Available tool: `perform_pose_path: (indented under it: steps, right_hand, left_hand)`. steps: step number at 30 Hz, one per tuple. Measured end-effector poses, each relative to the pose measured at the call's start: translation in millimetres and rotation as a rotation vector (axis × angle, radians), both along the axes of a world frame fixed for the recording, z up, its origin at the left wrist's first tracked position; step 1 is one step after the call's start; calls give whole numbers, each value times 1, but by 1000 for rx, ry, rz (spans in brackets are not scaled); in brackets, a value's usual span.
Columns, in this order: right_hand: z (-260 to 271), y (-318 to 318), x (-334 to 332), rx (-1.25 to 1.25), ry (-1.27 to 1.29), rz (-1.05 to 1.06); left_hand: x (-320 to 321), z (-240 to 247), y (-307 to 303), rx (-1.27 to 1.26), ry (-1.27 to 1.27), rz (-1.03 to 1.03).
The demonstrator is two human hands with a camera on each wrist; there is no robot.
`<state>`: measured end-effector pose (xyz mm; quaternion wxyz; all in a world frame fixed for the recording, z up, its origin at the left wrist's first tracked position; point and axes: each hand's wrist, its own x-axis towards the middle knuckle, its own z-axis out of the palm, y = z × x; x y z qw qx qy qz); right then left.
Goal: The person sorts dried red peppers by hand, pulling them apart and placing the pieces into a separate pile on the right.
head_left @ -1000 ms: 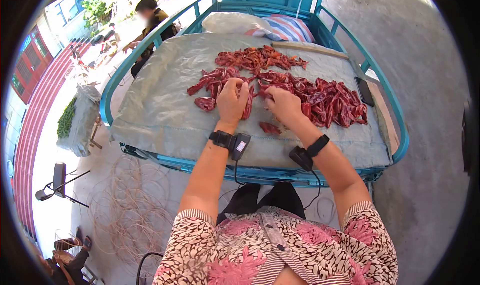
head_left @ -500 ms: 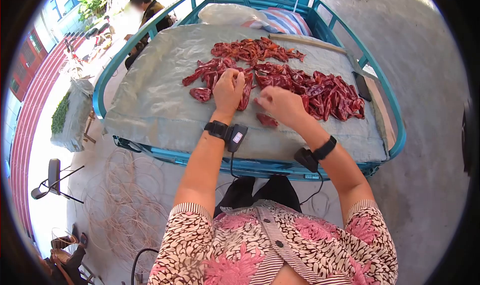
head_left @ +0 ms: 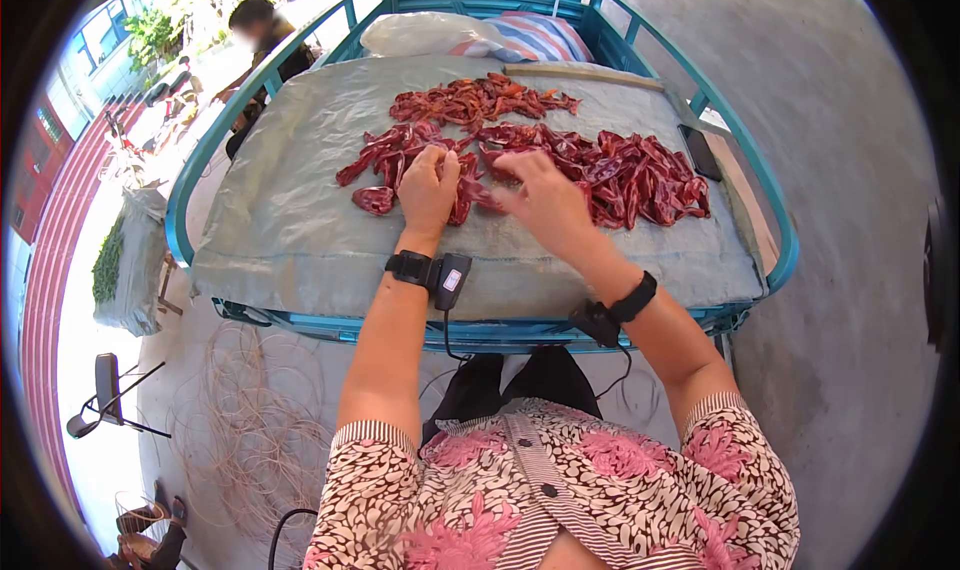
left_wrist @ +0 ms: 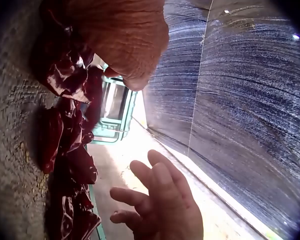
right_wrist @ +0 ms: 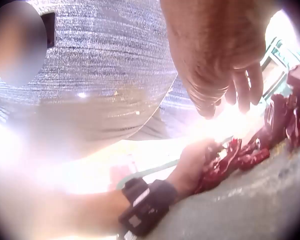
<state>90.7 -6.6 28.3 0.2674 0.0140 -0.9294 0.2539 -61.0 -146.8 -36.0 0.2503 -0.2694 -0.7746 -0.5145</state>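
Note:
Shiny, wrinkled red peppers (head_left: 640,180) lie in several heaps on a grey-green sheet (head_left: 290,220) over the cart bed. My left hand (head_left: 428,195) has its fingers curled at the near side of the middle heap and holds red peppers (head_left: 466,192) hanging at its thumb side. In the right wrist view, peppers (right_wrist: 225,167) stick out past that hand. My right hand (head_left: 545,205) is just to the right, above the sheet. Its fingers are loosely spread in the left wrist view, with a blurred red pepper (head_left: 486,197) at their tips toward the left hand.
Blue-green rails (head_left: 745,170) surround the cart bed. A phone (head_left: 700,153) and a wooden strip (head_left: 585,75) lie along its edges, with sacks (head_left: 430,36) at the back. A person (head_left: 265,40) is beyond the left rail. Coiled strands (head_left: 250,420) and a chair (head_left: 108,390) are on the ground.
The single pepper lying in front of my right hand is gone from its spot on the sheet. My right hand has shifted toward my left, its fingers loosening. My left hand keeps its place at the heap.

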Motion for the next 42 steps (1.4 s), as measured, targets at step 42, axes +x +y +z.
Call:
perform_pose_path:
  steps: [42]
  right_hand:
    - [-12,35,23,9,-439,-302]
  left_hand:
    - [3,4,-4,36,-49,-68]
